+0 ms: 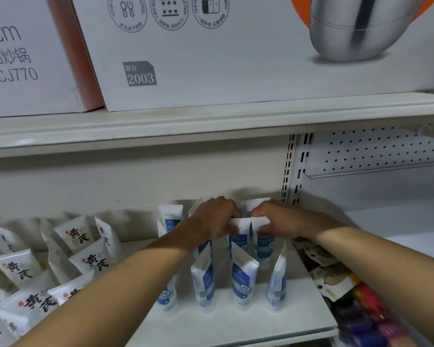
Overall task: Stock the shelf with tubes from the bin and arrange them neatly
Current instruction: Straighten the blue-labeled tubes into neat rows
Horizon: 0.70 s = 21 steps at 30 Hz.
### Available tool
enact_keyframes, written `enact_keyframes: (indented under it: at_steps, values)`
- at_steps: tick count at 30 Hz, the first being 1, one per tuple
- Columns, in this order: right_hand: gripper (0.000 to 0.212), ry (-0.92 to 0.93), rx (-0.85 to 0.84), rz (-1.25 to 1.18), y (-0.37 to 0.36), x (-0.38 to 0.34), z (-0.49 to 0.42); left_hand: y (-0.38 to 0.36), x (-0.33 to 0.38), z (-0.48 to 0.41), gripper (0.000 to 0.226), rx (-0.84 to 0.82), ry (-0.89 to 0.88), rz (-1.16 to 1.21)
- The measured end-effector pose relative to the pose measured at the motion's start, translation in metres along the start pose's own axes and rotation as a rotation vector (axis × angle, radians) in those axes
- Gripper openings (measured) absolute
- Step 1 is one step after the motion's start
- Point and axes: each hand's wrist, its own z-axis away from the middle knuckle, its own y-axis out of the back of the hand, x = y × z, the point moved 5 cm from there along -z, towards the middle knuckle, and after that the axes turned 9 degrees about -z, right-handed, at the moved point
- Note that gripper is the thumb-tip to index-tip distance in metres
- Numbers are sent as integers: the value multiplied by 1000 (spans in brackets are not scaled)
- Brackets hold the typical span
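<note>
Head view, from the left: white pouches printed with black brush characters lean in a loose heap on the left part of the shelf, some tipped against each other. Just beside them begins the block of blue-and-white tubes. They stand cap-down in rows with their flat crimped ends up. A front row of four faces the edge, at least one more row stands behind, and a rear tube leans near the back wall.

The left forearm crosses in front of the leftmost front tube and hides part of it. The left hand reaches over the front row, and its fingers curl over the crimped end of a middle-row tube, pinching it. The right hand does the same to the neighbouring tube. These two tubes stand side by side, touching. Gripping them by the top looks like a way to square them up and face their labels forward without knocking the front row. The task seems well along, in its tidying part; the bin is not in view.

To the right, a slotted upright marks the end of the bay at the back wall, so the rows likely have little room to spread that way. Past the shelf's right edge lie flat patterned packets and dark purple and red goods, below a pegboard panel. Above everything, large cookware boxes sit on the upper shelf.
</note>
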Motion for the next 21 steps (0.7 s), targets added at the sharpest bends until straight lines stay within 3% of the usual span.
enact_keyframes:
  at_steps: [9, 14, 18, 21]
  values:
    - [6, -3, 6, -12, 3, -2, 4, 1, -1, 1, 34, 1, -21, -7]
    - [11, -27, 101, -12, 15, -7, 15, 27, -1, 15, 30, 177, 7, -25]
    - [27, -44, 234, 59, 36, -22, 36, 51, 6, 43, 22, 270, -107, 26]
    - [27, -26, 227, -43, 46, -38, 62, 54, 15, 67, 25, 178, -202, 115]
